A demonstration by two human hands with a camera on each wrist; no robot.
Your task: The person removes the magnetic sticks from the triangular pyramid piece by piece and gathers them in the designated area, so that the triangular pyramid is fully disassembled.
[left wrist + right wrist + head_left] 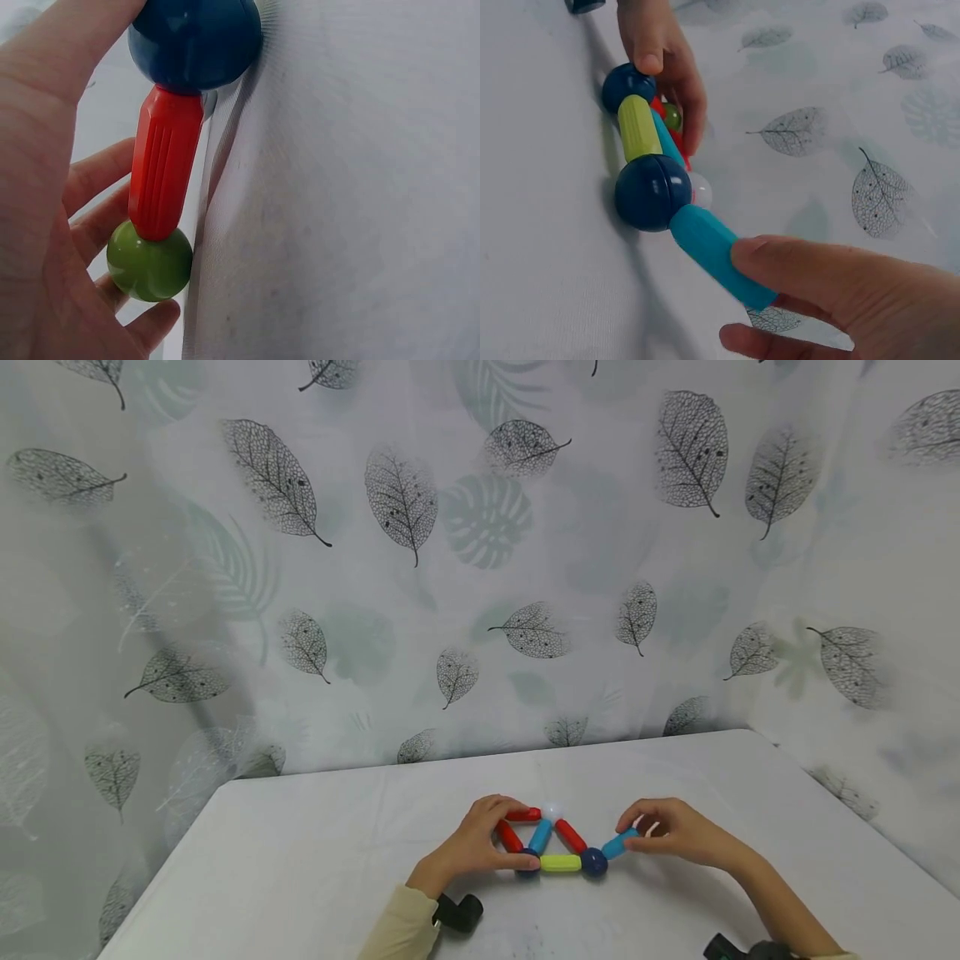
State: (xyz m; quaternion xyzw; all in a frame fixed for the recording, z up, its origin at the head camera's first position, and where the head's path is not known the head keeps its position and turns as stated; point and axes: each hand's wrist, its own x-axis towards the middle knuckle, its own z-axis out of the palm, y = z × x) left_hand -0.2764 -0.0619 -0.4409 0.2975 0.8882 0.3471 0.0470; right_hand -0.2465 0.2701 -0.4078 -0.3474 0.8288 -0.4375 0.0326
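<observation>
A frame of coloured rods and balls (561,863) lies on a white table (300,860). The right hand (682,831) pinches its outer light-blue rod (617,845) — thumb and fingers close on it, one end against a dark blue ball (594,862). The left hand (476,839) grips the other side, thumb on a second dark ball (628,88) — a leaf-printed curtain (375,710) hangs behind

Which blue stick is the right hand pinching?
The outer blue stick: one end meets a blue ball, the other is in the right hand. The inner blue stick sits between two red sticks.
</observation>
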